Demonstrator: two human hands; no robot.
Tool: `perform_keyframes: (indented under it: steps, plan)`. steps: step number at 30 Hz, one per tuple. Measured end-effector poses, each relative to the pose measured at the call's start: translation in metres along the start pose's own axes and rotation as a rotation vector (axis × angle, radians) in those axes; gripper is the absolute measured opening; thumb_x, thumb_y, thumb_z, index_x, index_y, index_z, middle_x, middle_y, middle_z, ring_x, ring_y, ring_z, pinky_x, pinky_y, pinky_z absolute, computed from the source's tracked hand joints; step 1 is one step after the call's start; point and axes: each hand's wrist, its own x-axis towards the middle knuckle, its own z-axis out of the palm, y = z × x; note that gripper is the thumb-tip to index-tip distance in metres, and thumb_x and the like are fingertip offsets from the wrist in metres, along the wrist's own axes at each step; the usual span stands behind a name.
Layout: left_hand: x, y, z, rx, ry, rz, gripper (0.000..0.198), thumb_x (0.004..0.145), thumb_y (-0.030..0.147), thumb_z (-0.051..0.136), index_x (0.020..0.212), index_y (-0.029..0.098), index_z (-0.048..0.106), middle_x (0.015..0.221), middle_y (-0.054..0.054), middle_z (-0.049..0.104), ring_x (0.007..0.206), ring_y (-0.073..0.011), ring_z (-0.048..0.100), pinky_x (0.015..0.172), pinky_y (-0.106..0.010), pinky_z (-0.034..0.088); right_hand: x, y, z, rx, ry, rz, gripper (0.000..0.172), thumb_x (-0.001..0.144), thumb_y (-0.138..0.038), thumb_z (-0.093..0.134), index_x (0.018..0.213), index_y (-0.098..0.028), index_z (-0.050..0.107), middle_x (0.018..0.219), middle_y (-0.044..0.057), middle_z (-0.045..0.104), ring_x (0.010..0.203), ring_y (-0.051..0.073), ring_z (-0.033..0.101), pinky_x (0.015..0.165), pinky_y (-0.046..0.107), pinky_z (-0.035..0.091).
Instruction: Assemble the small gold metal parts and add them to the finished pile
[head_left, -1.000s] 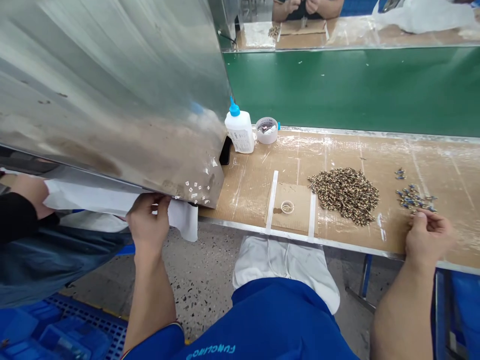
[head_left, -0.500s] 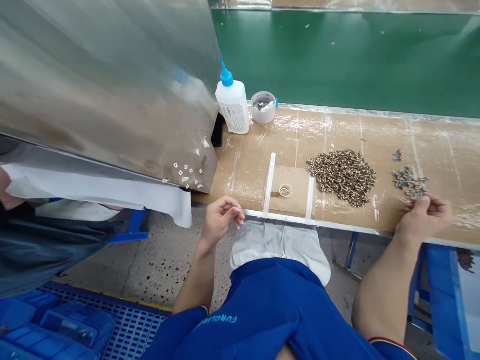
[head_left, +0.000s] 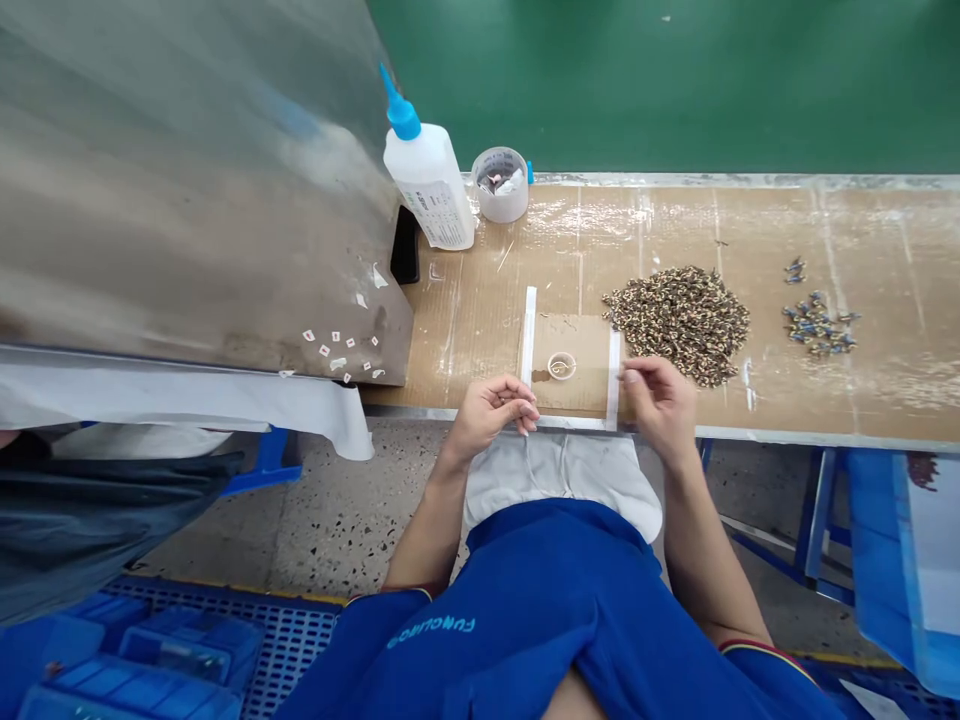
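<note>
My left hand [head_left: 493,415] is at the table's front edge, beside the left white tape strip [head_left: 529,338]. Its thumb and fingers are pinched together, and I cannot make out anything between them. My right hand [head_left: 664,405] is closed in a pinch over the right tape strip [head_left: 614,378], just below a large pile of small brass-coloured metal parts [head_left: 679,318]. Whatever its fingertips hold is too small to name. Between my hands a small round clear dish [head_left: 562,366] sits on a taped-down cardboard piece [head_left: 577,395].
Loose blue-and-brass parts [head_left: 819,325] lie to the right. At the back left stand a white bottle with a blue nozzle [head_left: 433,190] and a round tub [head_left: 501,185] with scraps. A metal cabinet [head_left: 202,180] bounds the left; a green surface [head_left: 637,90] runs behind.
My right hand has moved left from the loose blue-and-brass parts to beside the cardboard piece. My left hand has shifted right towards it. The camera view has tilted slightly.
</note>
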Motion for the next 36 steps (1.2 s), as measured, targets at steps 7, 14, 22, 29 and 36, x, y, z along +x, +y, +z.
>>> perform_keyframes:
  steps: [7, 14, 22, 29, 36]
  plan:
    - [0.005, -0.007, 0.002, 0.062, -0.038, -0.022, 0.039, 0.071, 0.042, 0.086, 0.087, 0.011, 0.069, 0.069, -0.006, 0.075, 0.059, -0.0156, 0.073, 0.054, -0.022, 0.060, 0.002, -0.003, 0.042, 0.130, -0.212, 0.072, 0.027, 0.091, -0.042, 0.066, 0.107, -0.021, 0.065, 0.083, 0.003, 0.070, 0.069, 0.016, 0.064, 0.065, 0.031, 0.054]
    - [0.011, -0.012, -0.001, 0.121, -0.006, 0.066, 0.032, 0.076, 0.039, 0.084, 0.087, 0.012, 0.071, 0.076, -0.007, 0.076, 0.068, -0.0159, 0.075, 0.065, -0.024, 0.063, 0.004, -0.004, 0.042, 0.100, -0.205, 0.076, 0.020, 0.092, -0.040, 0.065, 0.098, -0.022, 0.071, 0.088, 0.006, 0.072, 0.074, 0.018, 0.065, 0.067, 0.033, 0.054]
    - [0.010, -0.021, -0.001, 0.228, -0.008, 0.141, 0.032, 0.077, 0.041, 0.082, 0.080, 0.013, 0.069, 0.071, -0.004, 0.071, 0.061, -0.0120, 0.068, 0.060, -0.023, 0.060, 0.017, -0.017, 0.046, -0.086, -0.249, -0.240, 0.011, 0.093, -0.027, 0.063, 0.091, -0.024, 0.074, 0.101, 0.007, 0.064, 0.088, 0.020, 0.063, 0.065, 0.031, 0.051]
    - [0.009, -0.021, 0.000, 0.344, 0.018, 0.193, 0.032, 0.080, 0.043, 0.079, 0.080, 0.013, 0.068, 0.068, -0.003, 0.068, 0.057, -0.0115, 0.066, 0.056, -0.021, 0.056, 0.029, -0.026, 0.043, -0.231, -0.266, -0.318, 0.018, 0.094, -0.021, 0.056, 0.085, -0.024, 0.070, 0.088, 0.004, 0.058, 0.081, 0.019, 0.056, 0.074, 0.035, 0.048]
    - [0.009, -0.016, 0.003, 0.441, 0.010, 0.219, 0.030, 0.085, 0.043, 0.073, 0.082, 0.014, 0.069, 0.072, -0.004, 0.069, 0.058, -0.0116, 0.066, 0.054, -0.021, 0.054, 0.022, -0.021, 0.045, -0.053, -0.271, -0.167, 0.012, 0.091, -0.026, 0.061, 0.084, -0.024, 0.070, 0.087, 0.004, 0.060, 0.085, 0.020, 0.059, 0.071, 0.034, 0.050]
